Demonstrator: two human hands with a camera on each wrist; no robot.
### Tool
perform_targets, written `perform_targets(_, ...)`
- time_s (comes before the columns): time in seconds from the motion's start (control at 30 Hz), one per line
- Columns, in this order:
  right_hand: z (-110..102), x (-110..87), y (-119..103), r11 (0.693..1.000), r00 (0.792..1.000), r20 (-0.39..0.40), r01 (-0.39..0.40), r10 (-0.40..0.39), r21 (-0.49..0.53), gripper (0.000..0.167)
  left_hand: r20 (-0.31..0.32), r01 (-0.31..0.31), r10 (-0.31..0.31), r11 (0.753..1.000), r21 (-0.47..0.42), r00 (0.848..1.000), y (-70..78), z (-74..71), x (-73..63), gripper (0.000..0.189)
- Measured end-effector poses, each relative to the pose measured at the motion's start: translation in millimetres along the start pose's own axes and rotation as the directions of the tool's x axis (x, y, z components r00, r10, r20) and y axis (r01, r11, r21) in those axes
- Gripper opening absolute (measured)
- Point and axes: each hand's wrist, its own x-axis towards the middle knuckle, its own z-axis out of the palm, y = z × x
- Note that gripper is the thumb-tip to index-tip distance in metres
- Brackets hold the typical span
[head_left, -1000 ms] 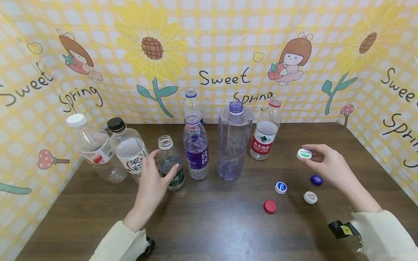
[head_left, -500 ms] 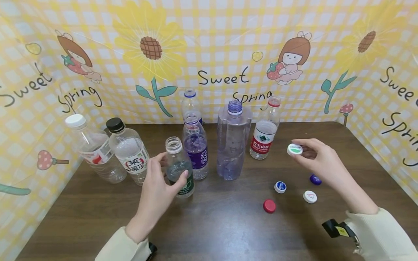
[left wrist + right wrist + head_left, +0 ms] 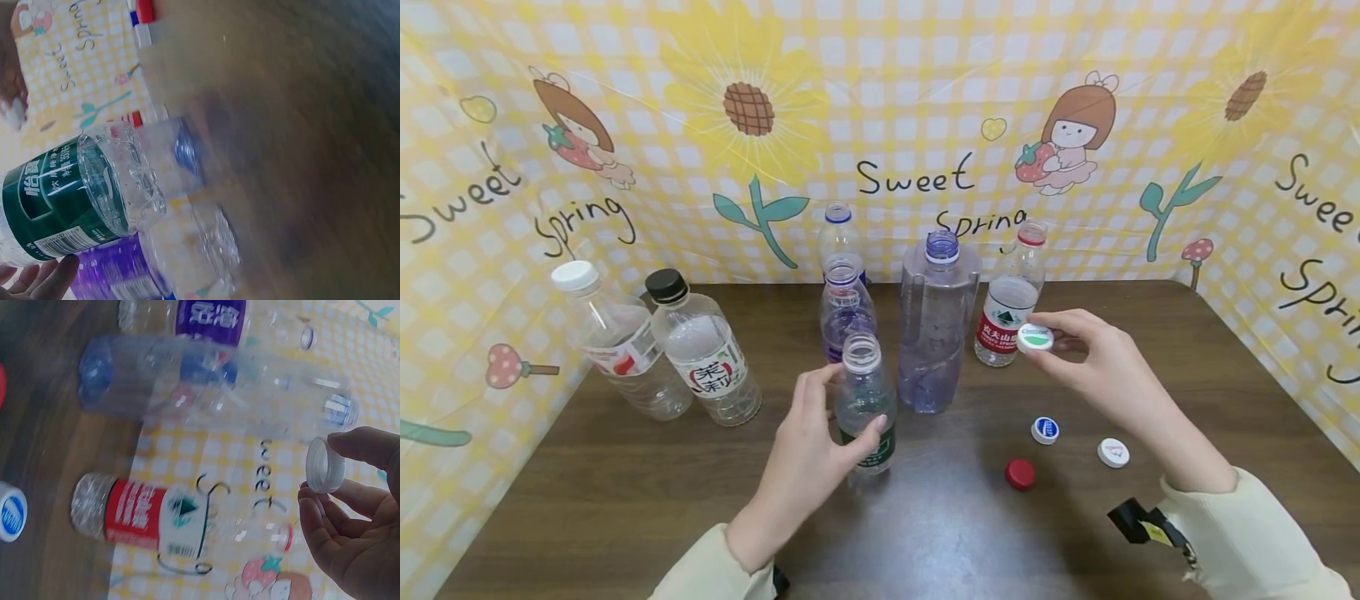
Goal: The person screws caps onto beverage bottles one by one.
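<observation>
Cap [image 3: 1035,337] between fingers [image 3: 1069,322] of the right hand [image 3: 1111,365]

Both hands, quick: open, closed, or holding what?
Left hand: holding the uncapped green-labelled bottle.
Right hand: pinching a white cap with green print.

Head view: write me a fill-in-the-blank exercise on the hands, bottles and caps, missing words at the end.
1. The left hand holds a bottle with a ____ label.
2. The right hand pinches a cap with ____ sides.
3. The capped bottle nearer the left hand wears a ____ cap.
4. The loose cap lowest in the head view is ____.

Missing words: green; white; black; red.
</observation>
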Motion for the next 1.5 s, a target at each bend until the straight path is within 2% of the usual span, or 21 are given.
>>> perform_targets(0.23, 10, -0.1, -30, 0.996, 0.997, 0.012, 0.076, -0.077, 0.045, 0.036, 0.043, -0.055, 0.055, 0.998, 0.007, 0.998, 11.2, 15.5, -3.9, 0.071)
perform_targets(0.47, 21, -3.3, -51, 0.983, 0.985, 0.008, 0.172, -0.173, 0.07, 0.034, 0.115, -0.042, 0.049, 0.997, -0.065, 0.992, 23.0, 30.2, -3.3, 0.069)
perform_targets(0.57, 24, -4.4, -56, 0.976, 0.978, 0.013, 0.205, -0.206, 0.074, 0.033, 0.132, -0.049, 0.057, 0.997, -0.065, 0.99, 26.0, 34.7, -3.5, 0.068)
perform_targets(1.17, 42, -2.2, -62, 0.962, 0.959, 0.11, 0.248, -0.26, 0.111, 0.034, 0.114, -0.091, 0.096, 0.994, -0.052, 0.989, 23.0, 44.5, -8.3, 0.065)
perform_targets(1.5, 44, -3.2, -61, 0.964, 0.955, 0.149, 0.244, -0.258, 0.106, 0.034, 0.12, -0.097, 0.101, 0.994, -0.04, 0.988, 21.0, 46.6, -9.5, 0.064)
